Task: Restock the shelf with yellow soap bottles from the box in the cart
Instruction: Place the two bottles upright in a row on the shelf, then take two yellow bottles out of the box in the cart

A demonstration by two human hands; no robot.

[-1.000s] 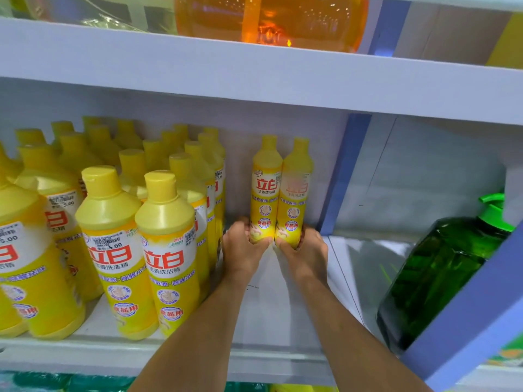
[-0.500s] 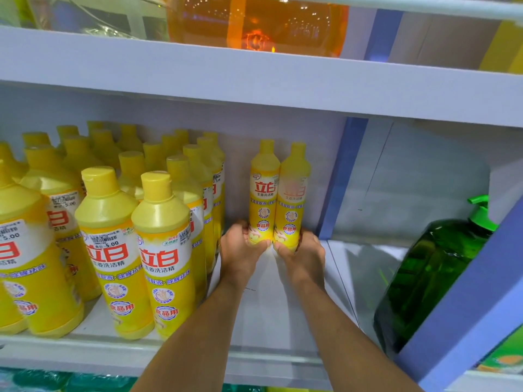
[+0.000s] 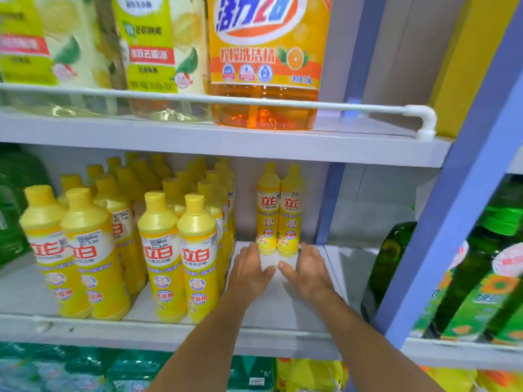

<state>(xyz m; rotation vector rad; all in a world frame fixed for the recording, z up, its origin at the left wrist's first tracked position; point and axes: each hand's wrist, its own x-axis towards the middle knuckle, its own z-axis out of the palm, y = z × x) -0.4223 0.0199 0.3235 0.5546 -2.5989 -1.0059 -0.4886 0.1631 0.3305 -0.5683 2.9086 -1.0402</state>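
Two yellow soap bottles [image 3: 278, 210] stand upright side by side at the back of the middle shelf [image 3: 283, 312], next to the blue upright. My left hand [image 3: 249, 267] and my right hand [image 3: 307, 268] hover just in front of their bases with relaxed fingers, holding nothing. The thumbs nearly meet over the shelf board. Several rows of the same yellow bottles [image 3: 175, 250] fill the shelf to the left. The box and the cart are out of view.
A large orange detergent jug [image 3: 266, 60] and pale lemon jugs [image 3: 152, 52] stand on the shelf above behind a white rail [image 3: 368, 107]. Green jugs [image 3: 481, 264] sit to the right past the blue post [image 3: 452, 222]. Packaged goods lie on the shelf below.
Both hands have let go of the two bottles and drawn back a little toward me. The bottles stay upright at the shelf's back. The camera has tilted upward.
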